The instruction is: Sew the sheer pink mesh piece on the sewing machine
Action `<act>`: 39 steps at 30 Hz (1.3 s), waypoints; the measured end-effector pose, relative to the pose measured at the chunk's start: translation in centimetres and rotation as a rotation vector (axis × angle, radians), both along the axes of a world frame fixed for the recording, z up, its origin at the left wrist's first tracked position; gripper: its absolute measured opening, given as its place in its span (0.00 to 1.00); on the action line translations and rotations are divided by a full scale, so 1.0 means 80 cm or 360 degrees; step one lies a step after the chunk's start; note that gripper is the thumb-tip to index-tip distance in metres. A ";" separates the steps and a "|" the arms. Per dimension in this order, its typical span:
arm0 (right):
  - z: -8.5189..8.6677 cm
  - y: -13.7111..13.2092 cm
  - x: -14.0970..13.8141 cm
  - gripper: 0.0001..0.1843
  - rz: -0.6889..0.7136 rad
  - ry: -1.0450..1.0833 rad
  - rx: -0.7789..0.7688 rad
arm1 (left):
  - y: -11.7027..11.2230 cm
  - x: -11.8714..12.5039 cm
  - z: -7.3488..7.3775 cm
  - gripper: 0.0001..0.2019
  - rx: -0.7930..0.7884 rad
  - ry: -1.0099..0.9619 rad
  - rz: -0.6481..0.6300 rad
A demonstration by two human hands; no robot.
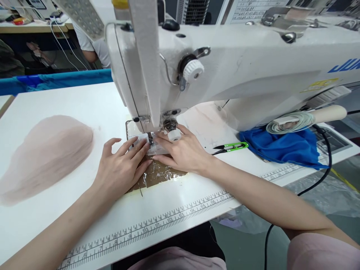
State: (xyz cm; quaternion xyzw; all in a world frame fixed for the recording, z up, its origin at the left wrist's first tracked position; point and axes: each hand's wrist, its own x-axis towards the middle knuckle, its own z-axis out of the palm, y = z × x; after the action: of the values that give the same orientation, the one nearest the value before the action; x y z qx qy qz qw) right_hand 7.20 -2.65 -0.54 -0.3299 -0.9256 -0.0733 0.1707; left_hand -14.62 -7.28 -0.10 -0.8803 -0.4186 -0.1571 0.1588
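Observation:
At the sewing machine [239,60], both my hands rest around the presser foot [150,138]. My left hand [120,165] is on the left with fingers spread, its fingertips pressing down beside the needle area. From the right, my right hand [182,150] lies with fingers stretched out, partly behind the machine's white knob. Pale, thin fabric [157,150] shows between the hands under the foot; its full outline is hidden by the fingers. Below the hands a brown, tape-covered patch [163,170] is stuck to the table.
A sheer pinkish fabric piece [53,153] lies on the white table at left. Green thread snips [232,147] lie at right near a blue cloth [284,146] and coiled pale cord [291,123]. A printed ruler [168,221] runs along the front edge. Another person [95,47] sits behind.

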 end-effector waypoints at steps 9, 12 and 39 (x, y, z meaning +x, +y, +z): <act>0.027 -0.018 0.006 0.18 0.0070 0.0161 0.0019 | -0.001 -0.029 0.032 0.13 0.0277 0.0137 0.0398; 0.023 -0.012 0.009 0.17 -0.0016 -0.0008 0.0042 | -0.009 -0.011 0.032 0.14 0.0267 0.0003 -0.0020; 0.005 -0.031 0.000 0.16 0.0164 0.0028 0.0157 | -0.005 0.010 0.009 0.17 -0.0238 -0.0113 -0.0052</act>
State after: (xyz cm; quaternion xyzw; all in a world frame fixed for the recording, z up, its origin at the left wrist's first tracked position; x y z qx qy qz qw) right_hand 7.23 -5.12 -0.11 -0.2736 -0.9351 -0.1071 0.1983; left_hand -13.82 -7.65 0.60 -0.8902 -0.4202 -0.1592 0.0749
